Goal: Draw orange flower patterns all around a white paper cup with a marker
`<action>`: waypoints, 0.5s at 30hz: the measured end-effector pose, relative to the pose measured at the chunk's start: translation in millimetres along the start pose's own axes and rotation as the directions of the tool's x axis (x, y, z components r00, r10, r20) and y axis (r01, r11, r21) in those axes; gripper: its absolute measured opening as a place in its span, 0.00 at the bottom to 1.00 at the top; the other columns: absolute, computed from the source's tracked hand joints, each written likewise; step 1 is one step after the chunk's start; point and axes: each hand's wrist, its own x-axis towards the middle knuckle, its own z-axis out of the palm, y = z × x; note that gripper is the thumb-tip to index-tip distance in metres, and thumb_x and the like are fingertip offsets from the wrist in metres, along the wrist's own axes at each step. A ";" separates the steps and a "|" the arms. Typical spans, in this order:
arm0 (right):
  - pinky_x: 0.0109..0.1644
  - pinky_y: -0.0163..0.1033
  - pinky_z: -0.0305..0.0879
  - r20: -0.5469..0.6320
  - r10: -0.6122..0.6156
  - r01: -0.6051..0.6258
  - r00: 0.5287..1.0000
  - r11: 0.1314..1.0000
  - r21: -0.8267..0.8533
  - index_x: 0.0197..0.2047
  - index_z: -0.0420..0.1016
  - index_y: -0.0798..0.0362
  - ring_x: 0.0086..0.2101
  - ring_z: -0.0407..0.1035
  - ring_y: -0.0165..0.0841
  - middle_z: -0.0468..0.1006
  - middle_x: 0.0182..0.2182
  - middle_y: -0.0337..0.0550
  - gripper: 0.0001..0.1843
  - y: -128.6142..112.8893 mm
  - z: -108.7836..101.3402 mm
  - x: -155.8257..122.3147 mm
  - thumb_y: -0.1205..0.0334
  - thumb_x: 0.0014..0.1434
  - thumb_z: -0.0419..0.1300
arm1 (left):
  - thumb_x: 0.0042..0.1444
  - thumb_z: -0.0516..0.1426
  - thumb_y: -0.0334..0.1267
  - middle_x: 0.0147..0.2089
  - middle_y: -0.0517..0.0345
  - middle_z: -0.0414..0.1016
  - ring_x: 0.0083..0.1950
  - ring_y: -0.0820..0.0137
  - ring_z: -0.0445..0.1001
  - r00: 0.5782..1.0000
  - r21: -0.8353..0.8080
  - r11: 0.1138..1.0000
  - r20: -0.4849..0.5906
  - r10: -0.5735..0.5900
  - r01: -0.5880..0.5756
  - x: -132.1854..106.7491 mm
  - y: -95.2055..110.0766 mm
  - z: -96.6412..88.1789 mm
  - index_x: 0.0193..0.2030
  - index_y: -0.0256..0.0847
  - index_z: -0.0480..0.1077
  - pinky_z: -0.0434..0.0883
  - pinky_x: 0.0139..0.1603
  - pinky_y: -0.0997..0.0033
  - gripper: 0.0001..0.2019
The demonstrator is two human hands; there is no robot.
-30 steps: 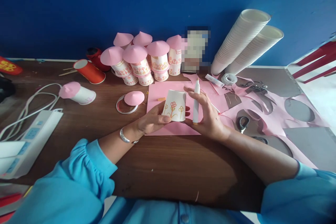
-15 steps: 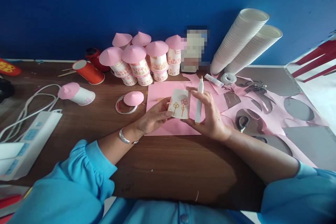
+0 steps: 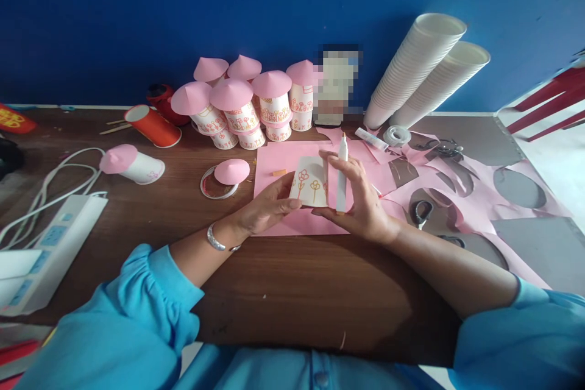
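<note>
Both my hands hold a small white paper cup (image 3: 309, 181), upside down, with red and yellow flowers drawn on its side. My left hand (image 3: 267, 206) grips it from the left with thumb and fingers. My right hand (image 3: 361, 198) steadies its right side and also clasps a white marker (image 3: 341, 172) upright between its fingers, tip up. The cup hovers just above a pink paper sheet (image 3: 283, 164) on the brown table (image 3: 274, 292).
Finished cups with pink cone lids (image 3: 247, 103) cluster at the back. One lidded cup (image 3: 130, 163) lies on its side at left, beside a loose pink cone (image 3: 231, 171). Two stacks of white cups (image 3: 425, 70) lean at right. Scissors (image 3: 423, 213), tape (image 3: 398, 136), pink scraps, and a power strip (image 3: 50, 244).
The cup has been turned in my hands, so the flowers now face slightly differently. The marker stays upright in my right hand, which shifted only a little.
</note>
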 end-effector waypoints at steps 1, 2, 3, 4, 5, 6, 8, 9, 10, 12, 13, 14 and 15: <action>0.66 0.66 0.68 -0.003 0.024 -0.023 1.000 1.000 0.015 0.76 0.50 0.41 0.65 0.68 0.55 0.70 0.68 0.55 0.48 0.6 -0.3 0.6 0.51 0.62 0.72 | 0.57 0.69 0.45 0.60 0.43 0.81 0.67 0.49 0.75 1.000 -0.035 0.999 0.019 -0.008 0.008 0.0 0.4 -0.4 0.62 0.44 0.74 0.70 0.67 0.47 0.27; 0.66 0.66 0.68 -0.007 0.039 -0.039 0.999 0.999 0.027 0.76 0.51 0.41 0.65 0.68 0.55 0.70 0.68 0.55 0.47 1.1 -0.6 1.1 0.52 0.62 0.71 | 0.57 0.69 0.45 0.60 0.43 0.80 0.67 0.48 0.75 0.999 -0.063 0.998 0.041 -0.017 0.020 0.0 0.9 -0.6 0.62 0.43 0.74 0.69 0.69 0.45 0.26; 0.67 0.66 0.68 -0.009 0.047 -0.047 0.999 0.998 0.031 0.75 0.51 0.41 0.64 0.68 0.54 0.70 0.68 0.55 0.45 1.4 -0.8 1.4 0.53 0.63 0.70 | 0.57 0.68 0.45 0.61 0.42 0.80 0.68 0.47 0.74 0.998 -0.080 0.996 0.061 -0.025 0.030 -0.2 1.4 -0.7 0.61 0.43 0.74 0.68 0.70 0.44 0.26; 0.66 0.67 0.68 -0.012 0.047 -0.047 0.999 0.998 0.029 0.75 0.52 0.41 0.64 0.69 0.54 0.71 0.67 0.55 0.44 1.6 -1.0 1.5 0.55 0.63 0.69 | 0.57 0.68 0.44 0.61 0.42 0.80 0.68 0.47 0.74 0.997 -0.087 0.996 0.073 -0.027 0.034 -0.4 1.7 -0.8 0.61 0.42 0.74 0.67 0.71 0.43 0.25; 0.66 0.66 0.68 -0.015 0.040 -0.039 0.999 0.999 0.022 0.75 0.52 0.42 0.63 0.70 0.54 0.72 0.66 0.54 0.43 1.5 -1.2 1.5 0.57 0.63 0.69 | 0.57 0.68 0.43 0.61 0.42 0.80 0.69 0.47 0.74 0.997 -0.087 0.996 0.078 -0.027 0.034 -0.7 1.8 -0.8 0.61 0.42 0.75 0.66 0.71 0.43 0.25; 0.65 0.66 0.69 -0.019 0.027 -0.027 0.999 1.000 0.012 0.74 0.53 0.42 0.61 0.71 0.53 0.74 0.65 0.54 0.42 1.3 -1.3 1.4 0.59 0.63 0.68 | 0.56 0.68 0.42 0.61 0.42 0.80 0.69 0.47 0.74 0.996 -0.079 0.996 0.079 -0.032 0.038 -1.2 1.7 -0.8 0.61 0.42 0.75 0.66 0.72 0.44 0.25; 0.63 0.64 0.71 -0.029 -0.006 0.006 1.000 1.000 -0.007 0.73 0.55 0.43 0.58 0.74 0.51 0.77 0.61 0.53 0.40 0.7 -1.1 0.7 0.63 0.63 0.66 | 0.56 0.69 0.41 0.61 0.42 0.80 0.67 0.48 0.75 0.996 -0.057 0.997 0.072 -0.042 0.046 -2.0 0.9 -0.8 0.60 0.42 0.75 0.67 0.70 0.46 0.24; 0.61 0.63 0.73 -0.031 -0.022 0.021 0.999 1.000 -0.016 0.73 0.56 0.44 0.56 0.74 0.50 0.78 0.60 0.53 0.39 0.6 -0.9 0.2 0.64 0.63 0.65 | 0.57 0.69 0.42 0.60 0.42 0.81 0.66 0.49 0.76 0.997 -0.048 0.998 0.068 -0.044 0.047 -2.3 0.3 -0.8 0.59 0.41 0.76 0.68 0.69 0.47 0.24; 0.60 0.62 0.74 -0.031 -0.034 0.033 0.999 0.999 -0.023 0.73 0.56 0.44 0.55 0.75 0.49 0.78 0.59 0.54 0.38 0.6 -0.5 -0.4 0.64 0.63 0.65 | 0.57 0.69 0.43 0.59 0.42 0.81 0.65 0.50 0.77 0.997 -0.037 0.998 0.062 -0.043 0.045 -2.5 -0.4 -0.9 0.58 0.41 0.76 0.70 0.67 0.48 0.23; 0.58 0.60 0.76 -0.024 -0.035 0.034 0.999 0.999 -0.043 0.72 0.57 0.45 0.55 0.75 0.49 0.78 0.59 0.55 0.38 1.1 0.4 -1.8 0.64 0.64 0.65 | 0.56 0.70 0.44 0.57 0.43 0.82 0.62 0.51 0.78 0.999 -0.011 0.999 0.035 -0.032 0.033 -2.5 -1.8 -1.3 0.57 0.41 0.76 0.71 0.64 0.49 0.23; 0.57 0.60 0.77 -0.019 -0.027 0.026 0.999 0.998 -0.053 0.73 0.57 0.46 0.55 0.75 0.50 0.77 0.59 0.55 0.38 1.5 0.8 -2.4 0.63 0.64 0.66 | 0.56 0.70 0.45 0.56 0.44 0.82 0.61 0.52 0.79 1.000 0.007 1.000 0.009 -0.018 0.018 -2.3 -2.5 -1.6 0.57 0.41 0.76 0.72 0.64 0.50 0.24; 0.56 0.59 0.77 -0.016 -0.016 0.015 1.000 0.998 -0.061 0.73 0.56 0.46 0.55 0.75 0.49 0.77 0.59 0.56 0.38 1.7 1.1 -3.0 0.62 0.64 0.66 | 0.55 0.71 0.45 0.56 0.44 0.82 0.60 0.52 0.79 1.000 0.030 1.000 -0.027 0.002 -0.002 -2.1 -3.1 -1.8 0.57 0.42 0.75 0.72 0.63 0.51 0.25; 0.55 0.59 0.78 -0.014 -0.002 0.001 1.000 0.998 -0.067 0.73 0.56 0.46 0.54 0.76 0.49 0.77 0.58 0.55 0.38 1.8 1.3 -3.4 0.61 0.64 0.67 | 0.54 0.71 0.45 0.56 0.45 0.82 0.59 0.53 0.79 0.997 0.055 0.998 -0.071 0.027 -0.023 -1.7 -3.6 -2.1 0.57 0.42 0.74 0.72 0.62 0.51 0.26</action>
